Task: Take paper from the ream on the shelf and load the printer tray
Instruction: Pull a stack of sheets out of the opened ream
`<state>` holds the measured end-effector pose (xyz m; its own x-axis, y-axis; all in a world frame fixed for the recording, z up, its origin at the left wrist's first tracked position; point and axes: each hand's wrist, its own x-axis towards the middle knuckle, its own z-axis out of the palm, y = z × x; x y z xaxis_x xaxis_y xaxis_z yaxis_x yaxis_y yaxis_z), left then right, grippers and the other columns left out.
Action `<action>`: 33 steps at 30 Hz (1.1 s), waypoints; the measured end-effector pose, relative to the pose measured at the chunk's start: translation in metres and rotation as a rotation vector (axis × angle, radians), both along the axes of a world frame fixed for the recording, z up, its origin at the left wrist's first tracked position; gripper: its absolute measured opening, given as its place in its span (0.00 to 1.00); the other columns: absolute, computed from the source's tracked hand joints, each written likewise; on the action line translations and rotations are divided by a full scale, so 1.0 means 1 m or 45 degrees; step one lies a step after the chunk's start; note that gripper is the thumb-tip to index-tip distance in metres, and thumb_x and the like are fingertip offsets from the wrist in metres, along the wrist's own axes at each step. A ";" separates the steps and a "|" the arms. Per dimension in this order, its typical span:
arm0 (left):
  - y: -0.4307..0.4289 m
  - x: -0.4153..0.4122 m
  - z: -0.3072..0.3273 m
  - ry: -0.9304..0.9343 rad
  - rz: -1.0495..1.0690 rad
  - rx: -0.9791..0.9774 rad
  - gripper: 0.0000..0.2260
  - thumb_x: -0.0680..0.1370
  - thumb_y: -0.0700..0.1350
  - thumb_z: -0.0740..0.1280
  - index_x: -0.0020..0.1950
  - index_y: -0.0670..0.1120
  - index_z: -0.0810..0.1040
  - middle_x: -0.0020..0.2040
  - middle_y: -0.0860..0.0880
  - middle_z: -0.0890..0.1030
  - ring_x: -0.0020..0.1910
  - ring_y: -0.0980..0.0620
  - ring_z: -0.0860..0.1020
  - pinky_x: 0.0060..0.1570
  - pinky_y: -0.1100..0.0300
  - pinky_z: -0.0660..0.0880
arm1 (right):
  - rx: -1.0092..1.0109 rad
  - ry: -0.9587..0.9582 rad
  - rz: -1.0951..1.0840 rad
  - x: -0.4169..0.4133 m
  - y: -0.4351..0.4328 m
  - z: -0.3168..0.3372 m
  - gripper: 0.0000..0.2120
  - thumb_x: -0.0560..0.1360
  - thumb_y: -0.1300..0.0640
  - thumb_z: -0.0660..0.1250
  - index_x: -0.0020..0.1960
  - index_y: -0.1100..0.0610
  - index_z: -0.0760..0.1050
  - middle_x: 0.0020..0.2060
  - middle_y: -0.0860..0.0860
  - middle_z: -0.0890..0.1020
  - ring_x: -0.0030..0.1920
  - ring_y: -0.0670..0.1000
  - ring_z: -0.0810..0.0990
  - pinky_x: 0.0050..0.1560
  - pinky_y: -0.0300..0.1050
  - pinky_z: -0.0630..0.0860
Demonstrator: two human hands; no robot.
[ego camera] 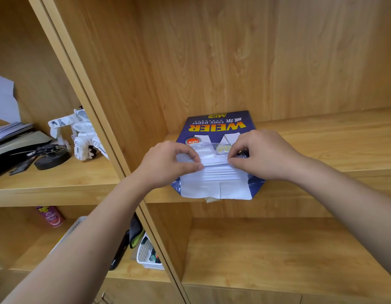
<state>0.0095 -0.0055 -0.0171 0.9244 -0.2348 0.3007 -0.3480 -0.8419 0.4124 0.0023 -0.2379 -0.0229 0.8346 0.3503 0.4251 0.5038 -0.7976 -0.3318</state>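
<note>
Blue-wrapped ream [218,137], lying flat on the wooden shelf [321,148] with its torn-open end toward the shelf's front edge, so sheets slide straight out. At the ream's near left corner, left hand [168,164] curled, thumb and fingers pinching the top of the exposed white stack [218,172]. At its near right corner, right hand [262,154] likewise pinching, probably to part a wad from the pile evenly. Left of the ream, past the upright divider, a white toy robot [82,134]. No printer tray visible.
</note>
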 end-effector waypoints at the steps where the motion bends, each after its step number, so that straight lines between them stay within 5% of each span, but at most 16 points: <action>1: 0.000 0.000 0.000 -0.011 0.008 0.003 0.07 0.69 0.60 0.74 0.41 0.58 0.84 0.43 0.54 0.85 0.42 0.52 0.78 0.45 0.50 0.76 | -0.003 -0.009 -0.002 0.000 0.000 -0.001 0.06 0.71 0.53 0.67 0.40 0.47 0.83 0.39 0.44 0.84 0.42 0.48 0.78 0.43 0.45 0.72; 10: -0.003 -0.006 -0.005 -0.075 0.076 0.012 0.07 0.73 0.59 0.71 0.41 0.57 0.84 0.31 0.56 0.77 0.32 0.55 0.72 0.39 0.56 0.72 | -0.028 -0.059 -0.049 -0.004 0.007 -0.002 0.06 0.69 0.50 0.66 0.38 0.47 0.81 0.39 0.45 0.83 0.42 0.49 0.78 0.43 0.45 0.72; 16: -0.004 -0.006 -0.009 -0.140 0.071 0.075 0.09 0.75 0.61 0.68 0.43 0.58 0.82 0.30 0.53 0.76 0.31 0.54 0.71 0.34 0.57 0.67 | -0.132 -0.116 -0.063 -0.006 0.032 -0.004 0.09 0.74 0.50 0.63 0.45 0.48 0.82 0.48 0.46 0.80 0.50 0.54 0.78 0.46 0.49 0.75; 22: -0.001 -0.006 -0.011 -0.186 0.044 0.111 0.09 0.75 0.62 0.67 0.43 0.58 0.81 0.28 0.53 0.74 0.31 0.55 0.71 0.33 0.57 0.66 | -0.311 -0.193 -0.170 -0.013 0.053 -0.001 0.10 0.78 0.53 0.61 0.50 0.51 0.81 0.53 0.49 0.79 0.50 0.57 0.77 0.40 0.46 0.65; 29: 0.012 -0.003 -0.019 -0.271 -0.147 0.009 0.04 0.74 0.53 0.71 0.48 0.57 0.82 0.52 0.59 0.81 0.52 0.58 0.77 0.48 0.56 0.74 | -0.508 -0.313 -0.261 -0.016 0.071 -0.006 0.08 0.76 0.61 0.61 0.51 0.55 0.78 0.52 0.50 0.76 0.53 0.55 0.75 0.40 0.46 0.61; 33: 0.030 0.002 -0.035 -0.356 -0.321 -0.270 0.14 0.72 0.42 0.75 0.56 0.51 0.80 0.59 0.57 0.76 0.61 0.59 0.73 0.57 0.65 0.70 | -0.474 -0.384 -0.293 -0.016 0.078 -0.015 0.07 0.73 0.62 0.65 0.46 0.56 0.80 0.48 0.52 0.78 0.48 0.56 0.78 0.38 0.46 0.64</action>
<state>0.0120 0.0242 -0.0525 0.7220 -0.3490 0.5974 -0.6549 -0.6232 0.4275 -0.0141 -0.1595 -0.0383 0.7675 0.3458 0.5398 0.3314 -0.9348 0.1276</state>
